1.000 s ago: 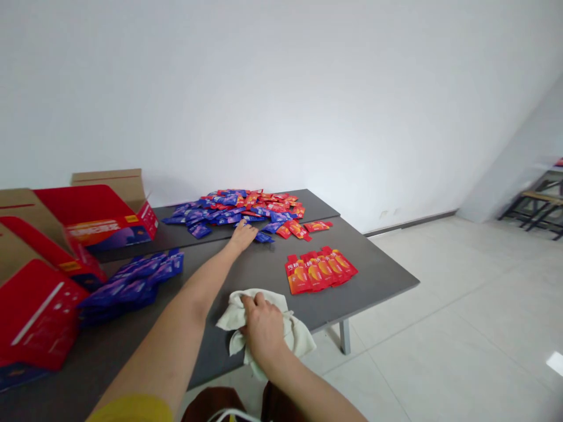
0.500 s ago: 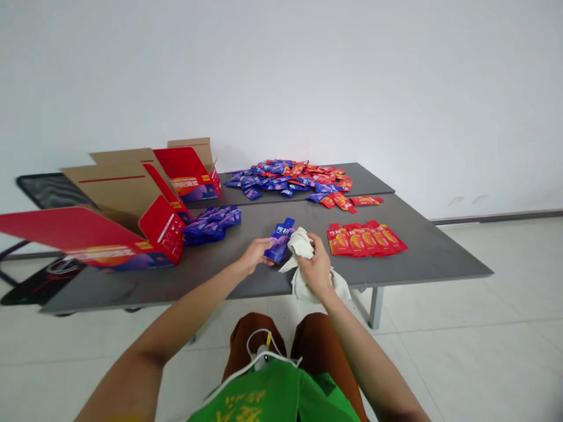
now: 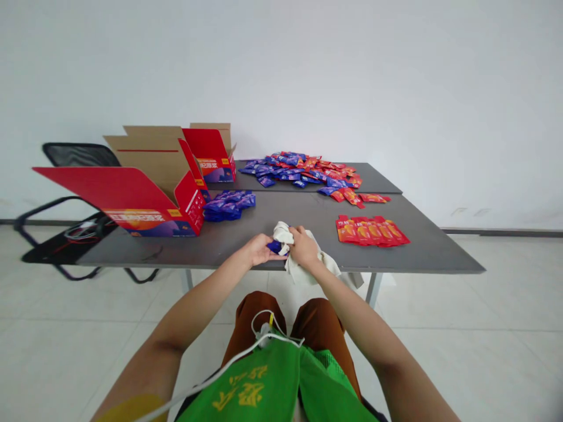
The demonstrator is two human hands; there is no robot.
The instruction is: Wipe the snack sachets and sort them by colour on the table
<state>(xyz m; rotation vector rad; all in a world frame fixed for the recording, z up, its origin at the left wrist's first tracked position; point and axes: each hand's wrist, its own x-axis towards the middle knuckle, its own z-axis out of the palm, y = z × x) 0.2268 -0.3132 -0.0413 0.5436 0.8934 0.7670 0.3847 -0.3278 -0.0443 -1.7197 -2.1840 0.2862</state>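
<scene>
Near the table's front edge, my left hand [image 3: 259,251] is closed on a blue pouch [image 3: 275,247], mostly covered by a cloth. My right hand [image 3: 304,248] grips the off-white cloth [image 3: 303,274] and presses part of it against the pouch; the rest of the cloth hangs over the table edge. To the left lies a stack of blue pouches [image 3: 229,206]. On the right, several red pouches [image 3: 369,231] overlap in a neat row.
Open red cartons [image 3: 153,220] stand along the left of the grey table [image 3: 299,214]. A mixed heap of blue and red pouches [image 3: 303,169] lies at the back, with a few loose red pouches [image 3: 373,198] beside it. A black chair [image 3: 81,155] stands behind the left end.
The cloth has come over the blue pouch, which showed its printed front before and is now mostly hidden. My hands have drawn closer together. The view has shifted, moving the cartons rightward and up.
</scene>
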